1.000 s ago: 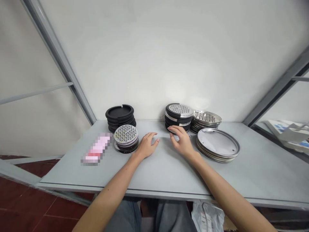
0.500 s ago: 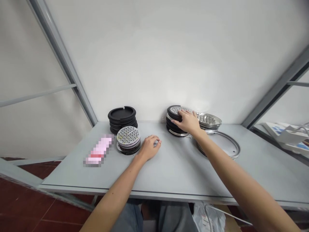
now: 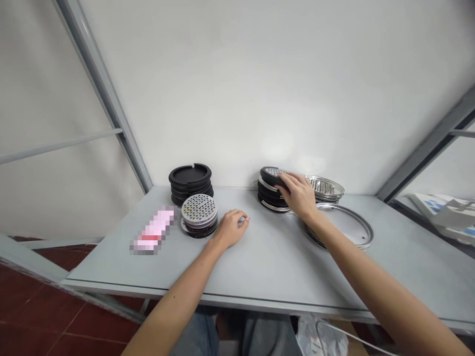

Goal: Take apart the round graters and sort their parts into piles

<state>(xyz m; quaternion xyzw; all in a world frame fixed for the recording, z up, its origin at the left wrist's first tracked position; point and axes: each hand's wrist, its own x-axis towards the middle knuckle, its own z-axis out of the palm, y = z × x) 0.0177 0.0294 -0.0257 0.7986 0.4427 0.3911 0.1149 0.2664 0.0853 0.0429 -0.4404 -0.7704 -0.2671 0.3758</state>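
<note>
At the back, my right hand [image 3: 300, 195] is closed on the near right edge of a black-rimmed grater disc [image 3: 274, 173], tilted on top of a stack of black rings and metal bands [image 3: 272, 200]. The hand hides part of its perforated metal face. My left hand [image 3: 233, 228] rests on the table, fingers loosely bent and a gap by the thumb, with nothing seen in it. Just left of it is a stack of round perforated metal discs [image 3: 199, 208]. Behind those discs stands a pile of black rings [image 3: 190, 177].
Round metal grater plates [image 3: 322, 187] are stacked at the back right, behind large metal-rimmed lids [image 3: 349, 225]. A blurred pink item [image 3: 158, 228] lies on the left of the grey table [image 3: 267, 267]. Metal frame posts [image 3: 126, 148] and a white wall stand behind.
My right hand has gone from lying over the top disc to gripping its right edge; the disc's right side now tips up slightly. The view has shifted a little; my left hand stays put.
</note>
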